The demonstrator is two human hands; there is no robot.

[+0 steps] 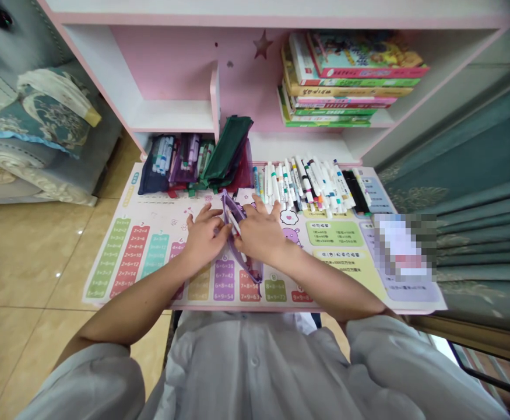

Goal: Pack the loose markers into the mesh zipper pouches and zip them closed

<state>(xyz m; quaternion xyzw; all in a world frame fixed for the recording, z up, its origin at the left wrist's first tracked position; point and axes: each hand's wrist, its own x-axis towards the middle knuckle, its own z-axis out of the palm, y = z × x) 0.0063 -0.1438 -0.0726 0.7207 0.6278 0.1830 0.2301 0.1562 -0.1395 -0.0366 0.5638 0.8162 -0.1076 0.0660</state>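
Note:
A purple mesh zip pouch stands between my hands above the table, its mouth gaping. My left hand pinches the pouch's left edge between thumb and fingers. On the other side, my right hand reaches over the mouth, fingers closed on a white marker that slants into the pouch; its other fingers stick out. Beyond my right hand lies a loose row of white markers with caps of several colours. How many pens sit inside the purple pouch is hidden.
Mesh pouches filled with markers lie at the back left, beside a dark green pouch. Black markers end the row. Stacked books fill the shelf. A blurred phone-like object lies right, near the curtain.

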